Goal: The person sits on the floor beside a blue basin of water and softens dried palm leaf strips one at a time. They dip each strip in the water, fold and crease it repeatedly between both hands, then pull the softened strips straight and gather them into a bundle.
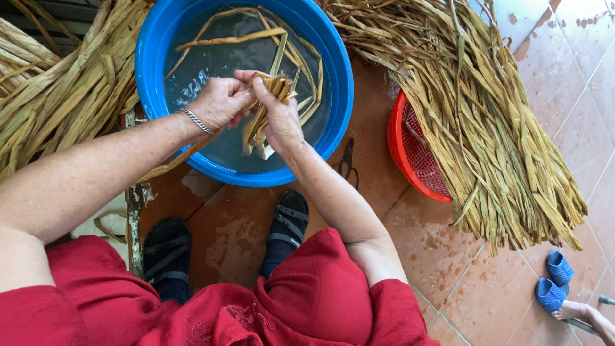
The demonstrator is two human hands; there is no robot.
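Both hands are over a blue plastic basin [154, 77] filled with water. My left hand [218, 102], with a silver bracelet at the wrist, and my right hand [278, 118] together grip a small bundle of wet dried-leaf strips [262, 109], folded and hanging toward the water. More long strips [237, 40] float in the basin beyond the hands.
A large pile of dried leaves [487, 122] lies over a red basket [410, 154] on the right, another pile [57, 90] on the left. Black scissors [348, 163] lie on the wet tiled floor. Another person's foot in a blue sandal [556, 282] is at bottom right.
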